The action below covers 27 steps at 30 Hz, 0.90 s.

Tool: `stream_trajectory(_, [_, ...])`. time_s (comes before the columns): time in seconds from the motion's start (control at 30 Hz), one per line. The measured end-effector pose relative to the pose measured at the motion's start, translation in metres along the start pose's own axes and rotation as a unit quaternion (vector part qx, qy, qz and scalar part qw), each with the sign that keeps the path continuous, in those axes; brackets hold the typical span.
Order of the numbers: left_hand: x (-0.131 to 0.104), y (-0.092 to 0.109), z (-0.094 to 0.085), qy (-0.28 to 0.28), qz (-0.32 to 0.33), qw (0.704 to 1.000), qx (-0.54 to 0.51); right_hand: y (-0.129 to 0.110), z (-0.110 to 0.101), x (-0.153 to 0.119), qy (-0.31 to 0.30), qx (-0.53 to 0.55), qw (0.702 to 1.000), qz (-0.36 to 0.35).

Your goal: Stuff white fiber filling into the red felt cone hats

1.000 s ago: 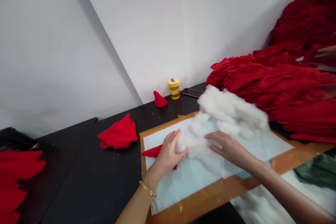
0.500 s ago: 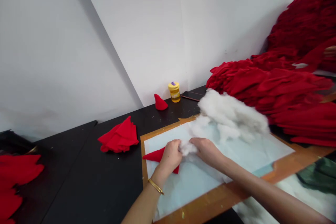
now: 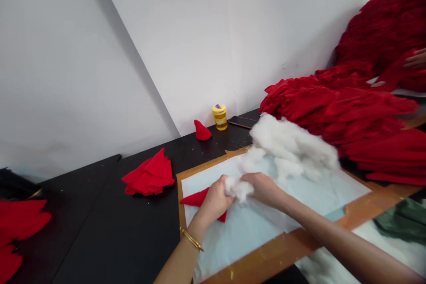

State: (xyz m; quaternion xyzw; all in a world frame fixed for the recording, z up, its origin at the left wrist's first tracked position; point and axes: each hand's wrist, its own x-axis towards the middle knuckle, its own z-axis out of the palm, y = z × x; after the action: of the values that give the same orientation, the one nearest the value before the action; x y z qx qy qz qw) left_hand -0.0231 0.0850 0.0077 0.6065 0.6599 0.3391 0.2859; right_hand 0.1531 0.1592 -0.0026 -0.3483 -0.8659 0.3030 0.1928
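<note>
A small tuft of white fiberfill stuffing is pinched between my two hands over the pale sheet. My left hand closes on the tuft's left side, and my right hand has its fingers curled on the right side. Under my left hand lies a red pointed felt hat, partly covered by that hand, its tip towards the left. Just beyond my right hand spreads a large fluffy heap of fiberfill.
Brown tape borders the sheet. Red felt pieces lie left, with more at the far left edge. A small red cone, a yellow-lidded tub and a phone stand near the wall. Red stacks and another person's hand are right.
The tuft between my hands looks fuller and more exposed than before. My hands stay in nearly the same place, and the view has shifted slightly.
</note>
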Motion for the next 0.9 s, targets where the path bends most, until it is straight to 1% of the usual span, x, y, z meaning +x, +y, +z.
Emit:
stream_trajectory(0.07, [-0.001,-0.002,0.000,0.008,-0.014,1.000,-0.011,0.001,-0.008,-0.001,0.013,0.025,1.000,0.001])
stream_trajectory(0.13, [-0.002,-0.006,-0.006,0.040,-0.036,0.998,-0.025,0.008,-0.019,-0.003,0.028,0.044,0.999,0.009])
stream_trajectory(0.2, [-0.001,-0.013,-0.015,0.073,-0.064,0.994,-0.048,0.018,-0.028,-0.004,0.047,0.051,0.997,0.029])
stream_trajectory(0.3, [-0.003,-0.023,-0.027,0.096,-0.111,0.983,-0.112,0.031,-0.034,-0.004,0.079,0.054,0.993,0.069])
stream_trajectory(0.37, [-0.005,-0.025,-0.028,0.097,-0.134,0.973,-0.159,0.034,-0.032,-0.002,0.093,0.055,0.991,0.082])
stream_trajectory(0.43, [-0.007,-0.021,-0.022,0.095,-0.143,0.966,-0.195,0.028,-0.028,0.000,0.090,0.057,0.992,0.071])
stream_trajectory(0.53, [-0.007,-0.007,-0.003,0.088,-0.131,0.963,-0.220,0.009,-0.019,0.000,0.045,0.062,0.997,0.019])
stream_trajectory(0.6, [-0.005,0.001,0.009,0.082,-0.117,0.966,-0.217,-0.003,-0.015,-0.001,0.010,0.059,0.998,-0.012])
stream_trajectory(0.67, [-0.004,0.004,0.014,0.080,-0.106,0.971,-0.197,-0.009,-0.014,-0.002,-0.003,0.046,0.999,-0.020])
stream_trajectory(0.73, [-0.003,0.001,0.009,0.091,-0.102,0.977,-0.165,-0.006,-0.016,-0.004,0.001,0.026,1.000,-0.006])
stream_trajectory(0.9, [-0.003,-0.015,-0.024,0.134,-0.113,0.982,-0.069,0.015,-0.022,-0.002,0.008,-0.030,0.999,0.038])
